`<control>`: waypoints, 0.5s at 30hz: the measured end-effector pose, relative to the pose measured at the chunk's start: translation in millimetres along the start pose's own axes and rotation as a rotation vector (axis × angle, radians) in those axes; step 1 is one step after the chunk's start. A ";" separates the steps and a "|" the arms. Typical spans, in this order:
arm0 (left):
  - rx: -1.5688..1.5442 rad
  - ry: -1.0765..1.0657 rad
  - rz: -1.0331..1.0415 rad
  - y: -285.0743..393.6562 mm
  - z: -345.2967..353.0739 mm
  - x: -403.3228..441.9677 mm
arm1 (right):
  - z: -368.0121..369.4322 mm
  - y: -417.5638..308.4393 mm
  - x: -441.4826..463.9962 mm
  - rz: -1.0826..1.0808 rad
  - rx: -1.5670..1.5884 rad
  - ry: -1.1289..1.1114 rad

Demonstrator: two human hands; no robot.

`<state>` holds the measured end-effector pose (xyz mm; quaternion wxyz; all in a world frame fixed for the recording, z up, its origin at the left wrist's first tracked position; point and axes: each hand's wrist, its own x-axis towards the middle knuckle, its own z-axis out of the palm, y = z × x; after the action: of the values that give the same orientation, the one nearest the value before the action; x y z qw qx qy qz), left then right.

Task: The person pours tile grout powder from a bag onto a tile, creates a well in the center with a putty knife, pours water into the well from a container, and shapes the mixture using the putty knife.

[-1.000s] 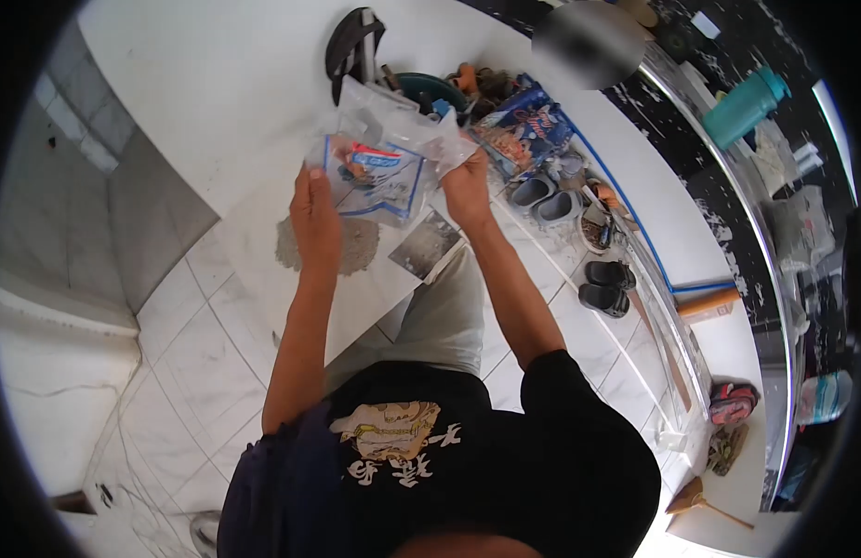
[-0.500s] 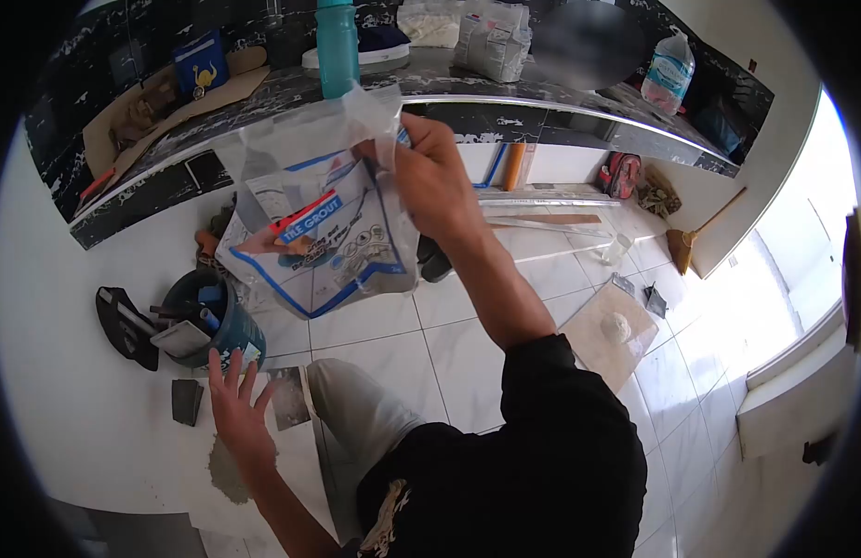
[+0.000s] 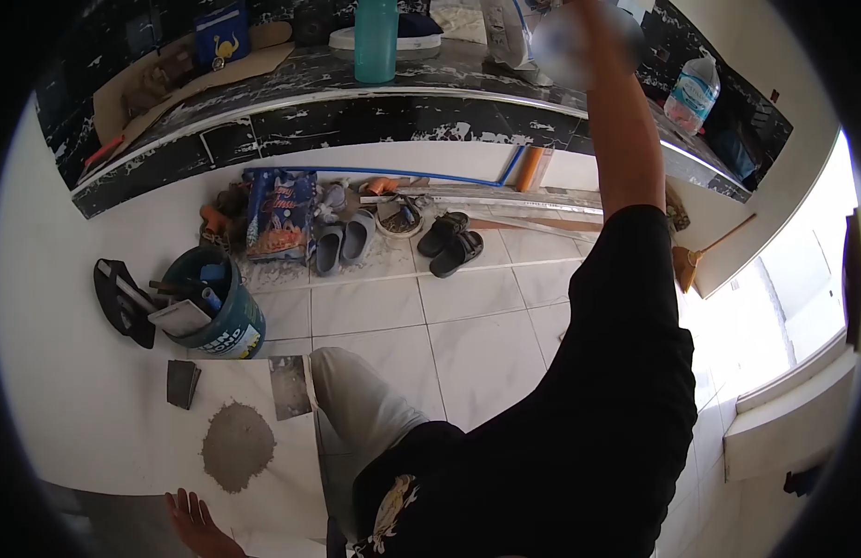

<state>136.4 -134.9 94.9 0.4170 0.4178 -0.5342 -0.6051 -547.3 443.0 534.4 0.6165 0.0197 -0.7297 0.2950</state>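
My left hand (image 3: 200,528) is low at the left, fingers stretched and apart, holding nothing. It is beside a pale board (image 3: 282,488) that bears a patch of grey powder (image 3: 237,446). My right arm (image 3: 626,139) reaches up over the counter. The right hand (image 3: 593,23) is at the top edge beside a blurred patch, so its fingers are hidden. A clear plastic bag with blue edging (image 3: 508,35) stands next to it on the counter; whether the hand touches it I cannot tell.
A bucket of tools (image 3: 235,316) stands left. On the dark counter (image 3: 310,88) are a teal bottle (image 3: 376,42) and a water jug (image 3: 693,93). Grey clogs (image 3: 343,244), black sandals (image 3: 451,245) and a printed sack (image 3: 280,219) lie below. A broom (image 3: 691,265) leans right.
My right hand has moved up and right from in front of me to the counter, taking the tile grout bag away from the middle. My left hand has dropped down and left, past the powder.
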 end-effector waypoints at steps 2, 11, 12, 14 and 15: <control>-0.063 -0.095 0.051 -57.4 -61.2 31.0 | 7.4 -11.1 -30.9 0.160 0.269 0.190; 0.004 0.151 -0.040 -52.4 -94.8 -11.2 | 35.9 49.8 -111.3 0.300 -0.165 -0.354; 0.082 0.209 -0.012 -22.4 -74.7 -29.9 | 24.5 37.7 -113.1 0.279 -0.297 -0.397; 0.150 0.270 0.013 -10.6 -63.8 -38.2 | 1.6 -24.2 -157.8 -0.111 -0.241 0.073; 0.062 0.313 0.024 -18.1 -70.9 -31.5 | -7.6 -59.4 -179.5 -0.222 -0.005 0.004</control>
<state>212.3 -124.6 73.0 0.4895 0.5130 -0.4860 -0.5109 -474.4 337.3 395.4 0.6468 0.0984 -0.7226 0.2233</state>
